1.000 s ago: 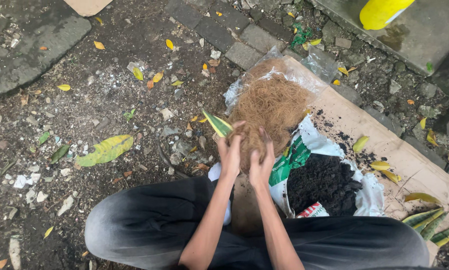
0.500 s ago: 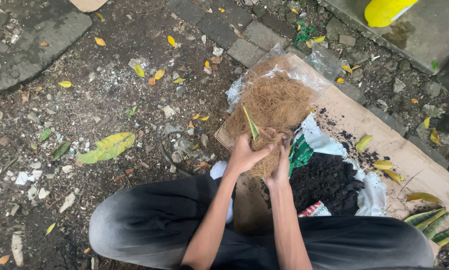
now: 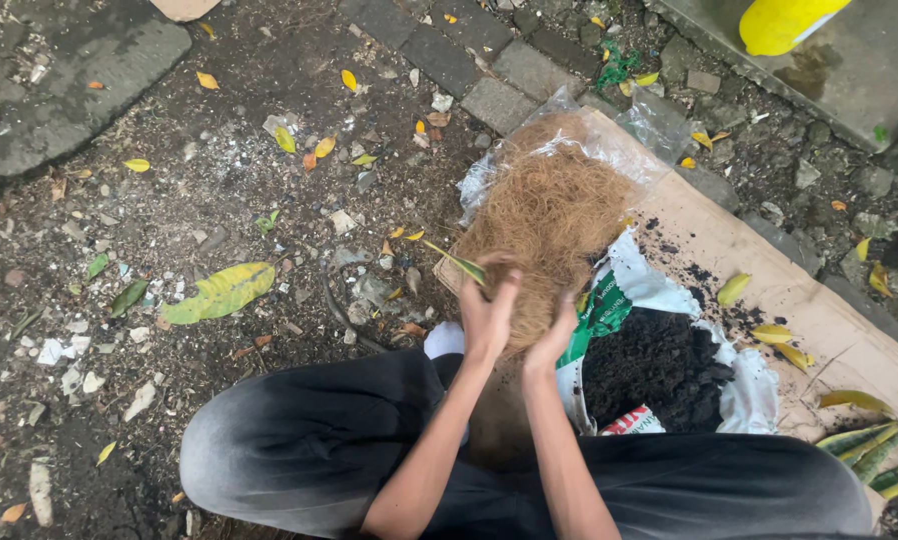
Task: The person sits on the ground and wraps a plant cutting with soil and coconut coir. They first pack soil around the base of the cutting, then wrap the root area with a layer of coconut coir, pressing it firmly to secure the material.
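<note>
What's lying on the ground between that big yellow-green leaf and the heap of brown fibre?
In the head view, between the large yellow-green leaf and the brown coconut-fibre heap lies dirt ground strewn with pale stones and small yellow leaves.

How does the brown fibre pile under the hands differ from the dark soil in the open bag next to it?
The coconut-like fibre pile is light brown, stringy and heaped high; the soil is near black, crumbly and lies low. The fibre sits on clear plastic sheet, while the soil sits in a white and green bag. The left hand and right hand press the fibre; neither touches the soil. Both rest on the cardboard.
</note>
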